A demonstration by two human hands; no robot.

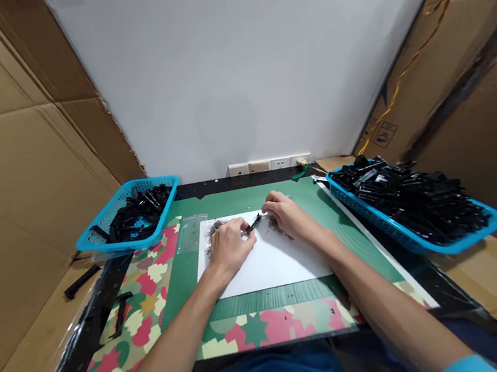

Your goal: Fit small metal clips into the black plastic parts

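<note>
A small, elongated black plastic part (253, 224) is pinched between the thumb and fingertips of my left hand (231, 243), tilted up toward the right. Close to the part's upper end, my right hand (284, 210) is closed in a pinch; what its fingertips hold, if anything, is too small to make out. Both hands are over a white sheet of paper (272, 268). Dark crumbs or shavings (215, 226) lie in a patch by my left hand, and more dark bits (279, 229) lie beneath my right hand.
A blue basket (164, 222) of black parts stands at the left; another blue basket (399, 234), heaped with them, stands at the right. Loose black pieces (121, 314) lie on the left. Cardboard walls (10, 156) flank the table. Sockets (268, 164) and a twisted yellow-red wire (410, 67) are behind.
</note>
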